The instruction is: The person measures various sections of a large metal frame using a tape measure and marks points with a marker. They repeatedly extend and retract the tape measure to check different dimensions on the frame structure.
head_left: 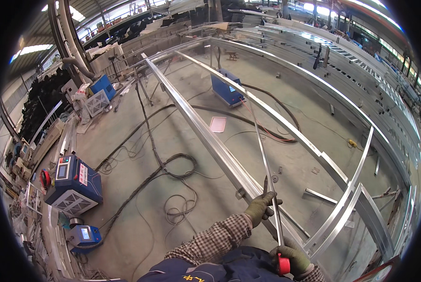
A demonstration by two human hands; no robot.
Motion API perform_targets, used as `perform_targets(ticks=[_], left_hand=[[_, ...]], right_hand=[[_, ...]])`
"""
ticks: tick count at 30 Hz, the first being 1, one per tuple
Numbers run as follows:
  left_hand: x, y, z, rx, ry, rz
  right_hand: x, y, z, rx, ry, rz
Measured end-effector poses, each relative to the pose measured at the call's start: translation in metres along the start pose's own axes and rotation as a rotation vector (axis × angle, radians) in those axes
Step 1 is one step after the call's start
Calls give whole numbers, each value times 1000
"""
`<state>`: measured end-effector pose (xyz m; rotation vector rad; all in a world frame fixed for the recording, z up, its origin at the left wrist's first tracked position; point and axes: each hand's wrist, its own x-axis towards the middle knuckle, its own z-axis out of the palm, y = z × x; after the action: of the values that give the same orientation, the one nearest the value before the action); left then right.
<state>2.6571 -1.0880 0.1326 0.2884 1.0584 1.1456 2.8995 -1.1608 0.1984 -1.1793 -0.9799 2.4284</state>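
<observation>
My left hand (261,208), in an olive work glove, is closed with a dark pen-like stick (265,183) standing up from its fingers. Its fingertips lie against the extended blade (263,150) of a tape measure. My right hand (292,258), gloved the same way, grips the red tape measure (283,264) close to my body. From there the pale blade runs away from me, slanting over the metal frame. Beneath my left hand passes a long silvery metal beam (205,129), part of this large frame.
Blue machines stand on the floor: a large one (76,185) and a small one (84,237) at left, another (227,88) inside the frame. Black cables (147,181) loop across the concrete. Further beams (285,117) and curved metal strips (346,202) lie to the right.
</observation>
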Motion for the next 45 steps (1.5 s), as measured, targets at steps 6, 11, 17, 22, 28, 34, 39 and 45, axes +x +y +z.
perform_targets(ticks=[6,11,17,22,28,34,39,45], left_hand=[[39,41,-21,74,-140,-49],[71,83,-55,228,-269,-57],[72,132,-123,310,-264,-113],[78,181,-163,288,-380,-197],[106,242,-194,269,-429,-148],[147,337,-253,151,-235,32],[193,434,-312,38,-12,251],[243,502,-374,-36,122,257]], right_hand=[[55,-23,31,160,168,-32],[111,-24,73,236,255,-76],[176,-24,146,276,341,-122],[220,-36,200,241,392,-140],[278,-73,230,214,261,-110],[372,-124,243,114,42,-25],[420,-168,259,29,-46,27],[448,-198,261,-109,13,87]])
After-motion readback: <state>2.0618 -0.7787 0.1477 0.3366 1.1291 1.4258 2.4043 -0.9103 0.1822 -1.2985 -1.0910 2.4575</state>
